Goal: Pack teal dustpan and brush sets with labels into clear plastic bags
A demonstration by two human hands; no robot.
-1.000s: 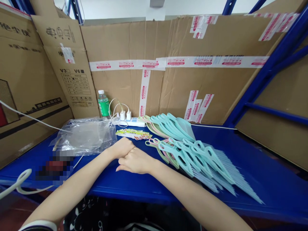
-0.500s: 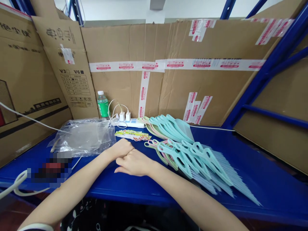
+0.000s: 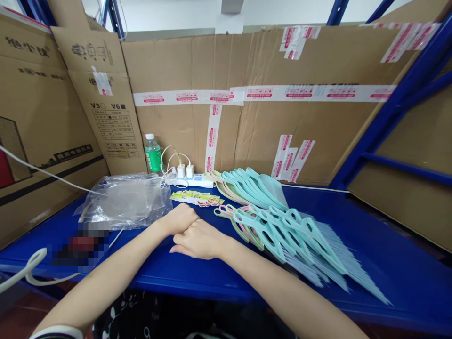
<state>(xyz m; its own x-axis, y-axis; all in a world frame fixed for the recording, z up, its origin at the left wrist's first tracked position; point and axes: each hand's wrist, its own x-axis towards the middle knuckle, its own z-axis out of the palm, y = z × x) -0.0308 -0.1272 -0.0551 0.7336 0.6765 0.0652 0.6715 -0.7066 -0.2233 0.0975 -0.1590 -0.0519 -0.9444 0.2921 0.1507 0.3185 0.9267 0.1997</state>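
Several light-blue brushes lie in one pile, with green and pink ones at its left end, and from my camera I see this pile just beside the right hand, on its right, not touched by it. The right hand is curled and rests against the left hand, which is folded like a fist; whether the fingers hide something, I cannot tell. Behind the hands, quite near, lie yellow printed strips, and on the left are clear plastic bags. For room, I have blue surface of the table between the hands and its front edge, and more to the right of the pile, whose bristle tips come near this edge. At the back, a cardboard wall closes the space, with a power strip before it.
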